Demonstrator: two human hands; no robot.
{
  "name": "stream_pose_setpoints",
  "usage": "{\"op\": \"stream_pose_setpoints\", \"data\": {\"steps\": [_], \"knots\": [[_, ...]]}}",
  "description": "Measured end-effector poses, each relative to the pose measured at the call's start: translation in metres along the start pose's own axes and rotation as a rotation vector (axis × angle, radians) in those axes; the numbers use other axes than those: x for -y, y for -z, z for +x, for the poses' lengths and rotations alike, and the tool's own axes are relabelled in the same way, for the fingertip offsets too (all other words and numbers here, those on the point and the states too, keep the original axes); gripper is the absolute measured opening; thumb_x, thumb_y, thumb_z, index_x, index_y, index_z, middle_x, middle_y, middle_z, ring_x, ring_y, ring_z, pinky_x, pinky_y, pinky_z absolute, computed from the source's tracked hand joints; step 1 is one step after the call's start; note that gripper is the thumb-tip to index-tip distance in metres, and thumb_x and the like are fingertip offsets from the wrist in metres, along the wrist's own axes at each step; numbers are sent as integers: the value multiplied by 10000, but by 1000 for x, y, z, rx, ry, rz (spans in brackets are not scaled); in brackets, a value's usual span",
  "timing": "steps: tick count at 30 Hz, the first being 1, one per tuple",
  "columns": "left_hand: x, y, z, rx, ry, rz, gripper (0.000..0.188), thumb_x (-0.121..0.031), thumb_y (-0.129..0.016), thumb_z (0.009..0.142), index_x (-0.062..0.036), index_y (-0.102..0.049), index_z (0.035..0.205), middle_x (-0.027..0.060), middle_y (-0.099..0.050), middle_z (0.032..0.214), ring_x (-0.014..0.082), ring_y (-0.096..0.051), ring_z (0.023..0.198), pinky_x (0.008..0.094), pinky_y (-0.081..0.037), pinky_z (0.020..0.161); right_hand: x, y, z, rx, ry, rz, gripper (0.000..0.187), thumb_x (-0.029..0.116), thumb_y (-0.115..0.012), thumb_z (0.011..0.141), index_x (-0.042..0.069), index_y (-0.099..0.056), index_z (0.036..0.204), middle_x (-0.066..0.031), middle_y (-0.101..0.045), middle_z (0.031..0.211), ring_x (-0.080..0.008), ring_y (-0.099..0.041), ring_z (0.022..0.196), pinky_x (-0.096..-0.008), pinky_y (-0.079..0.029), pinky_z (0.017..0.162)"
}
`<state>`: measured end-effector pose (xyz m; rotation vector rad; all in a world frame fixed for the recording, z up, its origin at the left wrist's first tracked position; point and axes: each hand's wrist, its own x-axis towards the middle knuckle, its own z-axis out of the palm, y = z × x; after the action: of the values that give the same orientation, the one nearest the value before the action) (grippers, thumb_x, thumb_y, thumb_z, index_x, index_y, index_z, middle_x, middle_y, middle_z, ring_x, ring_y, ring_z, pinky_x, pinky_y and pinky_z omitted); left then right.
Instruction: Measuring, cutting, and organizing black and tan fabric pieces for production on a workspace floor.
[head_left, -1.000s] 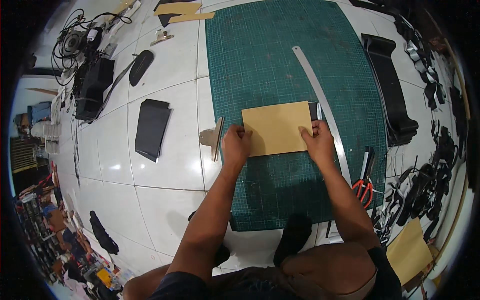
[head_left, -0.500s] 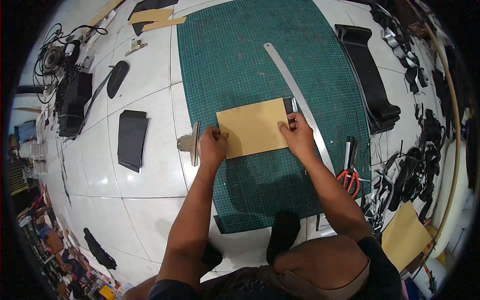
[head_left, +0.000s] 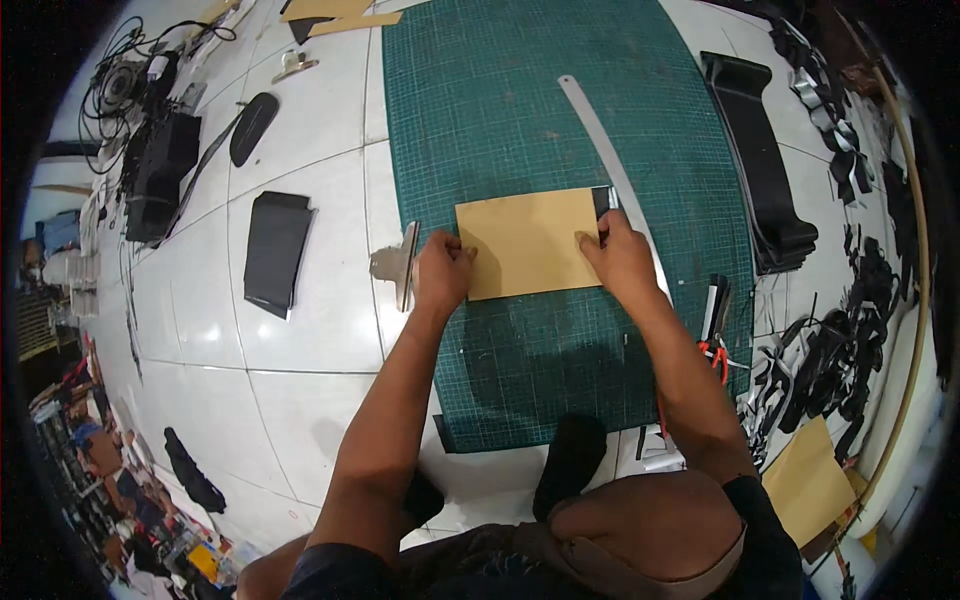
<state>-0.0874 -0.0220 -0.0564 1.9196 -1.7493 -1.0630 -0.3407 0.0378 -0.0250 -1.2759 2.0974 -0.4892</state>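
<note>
A tan rectangular sheet of card (head_left: 530, 245) lies on the green cutting mat (head_left: 540, 375), its long sides running left to right. At its left edge my left hand (head_left: 442, 272) is closed, thumb on top of the card. My right hand (head_left: 624, 262) pinches the right edge in the same way. A strip of black material (head_left: 601, 199) peeks out from under the card's upper right corner, with a small silvery thing beside it that I cannot make out. Just right of that lies a long steel ruler (head_left: 598, 135). A metal clip (head_left: 395, 265) rests beside my left hand.
Red-handled scissors (head_left: 715, 350) lie by my right forearm, partly hidden. Stacked black pieces (head_left: 275, 250) sit on the white tiles at left, and long folded black material (head_left: 760, 170) lies at right. Black scraps (head_left: 825, 365) heap beyond the mat, near another tan sheet (head_left: 812, 480).
The whole view has shifted, so everything sits further right and mostly higher. The card looks slightly less tilted. Both hands keep their hold on its edges.
</note>
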Motion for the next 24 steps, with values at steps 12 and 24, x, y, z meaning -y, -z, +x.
{"op": "stream_pose_setpoints", "data": {"steps": [12,24], "knots": [[-11,7,-1,64,13,31,307,-197,-710,829,30,-587,996,190,-675,919,289,-672,849,381,-526,745,34,-35,-27,37,652,-352,416,208,-686,807,33,-604,1176,-162,-538,1209,-317,-502,1148,-458,-416,953],[-14,21,-11,-443,-103,243,483,-227,-716,741,53,-579,1111,229,-642,935,350,-638,895,431,-509,798,35,-28,-30,101,590,-431,422,230,-647,864,46,-593,1239,-158,-516,1295,-309,-482,1224,-456,-402,1008]]}}
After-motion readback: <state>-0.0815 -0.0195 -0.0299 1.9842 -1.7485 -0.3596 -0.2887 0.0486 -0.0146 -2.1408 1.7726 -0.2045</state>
